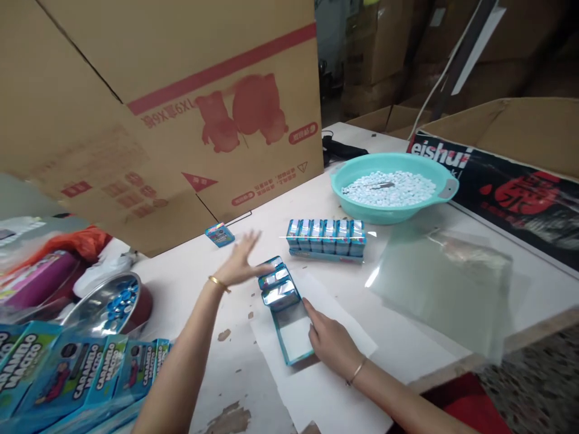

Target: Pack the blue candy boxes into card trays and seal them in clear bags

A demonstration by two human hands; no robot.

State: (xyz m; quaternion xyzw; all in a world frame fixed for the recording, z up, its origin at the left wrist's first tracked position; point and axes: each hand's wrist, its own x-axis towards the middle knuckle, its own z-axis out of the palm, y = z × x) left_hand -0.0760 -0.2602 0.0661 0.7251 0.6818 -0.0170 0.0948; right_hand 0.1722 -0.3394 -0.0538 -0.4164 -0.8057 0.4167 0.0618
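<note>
A blue open tray box (289, 337) lies on a white sheet (330, 386) on the table, with three small shiny packets (277, 283) at its far end. My right hand (332, 343) rests flat against the box's right side. My left hand (239, 260) hovers open, fingers spread, just left of the box's far end and holds nothing. A single small blue packet (220, 234) lies beyond it. A filled row of packets (326, 239) stands further right.
A teal basin (392, 188) of white candies sits at the back right. Clear plastic sheets (446, 283) lie to the right. A big cardboard box (181, 114) stands behind. At left are a metal bowl (106, 304) of blue caps and flat blue cartons (76, 380).
</note>
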